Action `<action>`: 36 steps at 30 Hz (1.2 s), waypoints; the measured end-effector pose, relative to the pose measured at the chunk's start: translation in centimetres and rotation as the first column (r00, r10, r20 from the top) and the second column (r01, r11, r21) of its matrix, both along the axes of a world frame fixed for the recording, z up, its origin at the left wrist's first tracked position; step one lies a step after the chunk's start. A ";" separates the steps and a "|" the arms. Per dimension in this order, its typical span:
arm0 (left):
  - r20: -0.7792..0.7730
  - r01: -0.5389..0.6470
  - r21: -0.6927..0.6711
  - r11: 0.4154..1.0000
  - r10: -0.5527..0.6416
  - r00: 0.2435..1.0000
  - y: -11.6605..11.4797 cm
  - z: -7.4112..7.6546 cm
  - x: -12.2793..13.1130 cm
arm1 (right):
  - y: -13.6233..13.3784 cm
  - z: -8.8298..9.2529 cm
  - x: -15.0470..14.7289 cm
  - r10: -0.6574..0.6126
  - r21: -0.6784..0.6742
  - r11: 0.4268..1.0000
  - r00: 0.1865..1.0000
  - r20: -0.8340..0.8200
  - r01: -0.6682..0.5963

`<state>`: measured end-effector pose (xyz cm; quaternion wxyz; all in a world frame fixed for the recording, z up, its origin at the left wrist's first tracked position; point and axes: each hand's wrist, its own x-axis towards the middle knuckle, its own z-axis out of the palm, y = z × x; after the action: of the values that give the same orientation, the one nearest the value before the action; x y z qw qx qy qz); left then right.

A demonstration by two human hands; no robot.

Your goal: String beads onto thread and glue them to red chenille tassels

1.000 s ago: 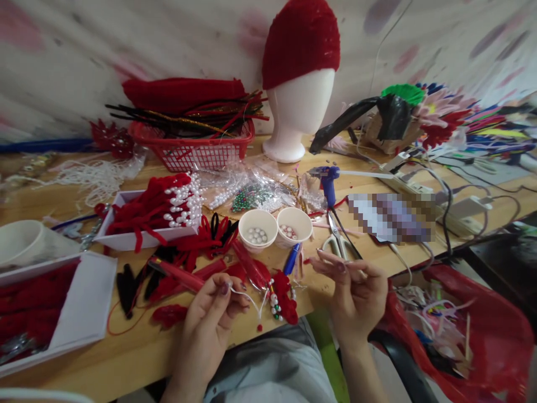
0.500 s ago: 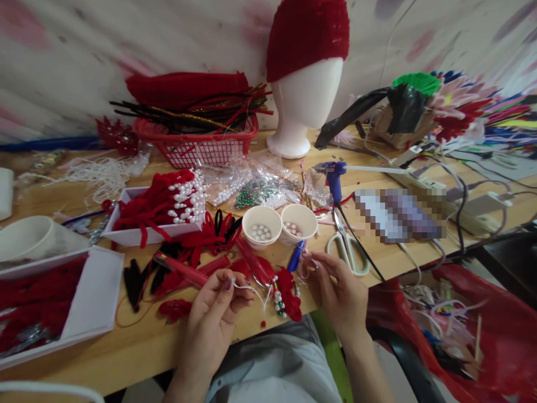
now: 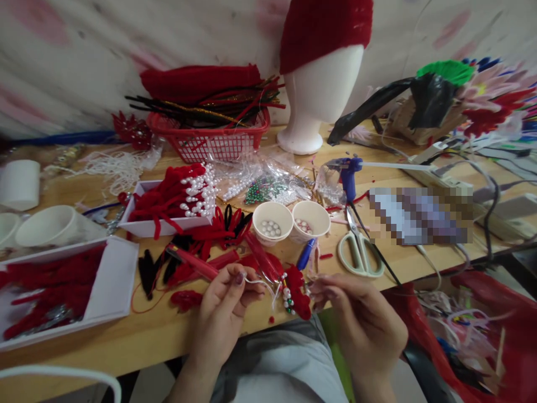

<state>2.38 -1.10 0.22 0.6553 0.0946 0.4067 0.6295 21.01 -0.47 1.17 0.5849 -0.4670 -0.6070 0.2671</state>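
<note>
Red basket [image 3: 210, 148], foam head [image 3: 323, 84], glue gun [image 3: 349, 170], scissors [image 3: 357, 242], bead cups [image 3: 271, 240]

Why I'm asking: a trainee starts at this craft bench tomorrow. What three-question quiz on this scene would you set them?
1. True or false: the scissors lie to the right of the cup of white beads.
2. What does the left hand pinch between its fingertips? A. a white thread B. a glue gun C. a pen
3. Fill in: the foam head at the back of the table wears a red ___.

Key: 1 true; 2 A; 3 hat.
</note>
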 end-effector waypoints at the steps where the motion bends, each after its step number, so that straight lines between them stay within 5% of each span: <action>1: -0.006 -0.009 0.005 1.000 0.009 1.000 0.0 0.0 0.1 | -0.2 0.3 -0.8 0.070 0.005 0.998 0.998 0.002 -0.070; 5: -0.019 -0.005 0.050 0.999 0.006 1.000 0.0 0.2 0.3 | -0.3 1.2 -3.5 0.287 -0.044 0.957 0.958 -0.031 -0.288; 9: -0.004 -0.010 0.031 0.999 0.011 1.000 0.0 0.4 0.3 | -0.3 1.5 -4.6 0.364 -0.091 0.927 0.931 -0.023 -0.364; 19: -0.012 0.020 0.026 0.999 -0.020 1.000 0.1 0.6 0.1 | 0.3 0.8 -5.4 0.179 0.058 0.974 0.907 0.381 -0.217; 36: -0.031 0.042 -0.009 0.999 -0.042 0.999 -0.1 0.0 -0.1 | 0.6 0.6 -5.7 0.200 0.075 0.968 0.915 0.350 -0.240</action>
<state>2.26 -1.21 0.21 0.6622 0.1103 0.4176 0.6123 15.26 0.09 1.75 0.4638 -0.3998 -0.7620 0.2106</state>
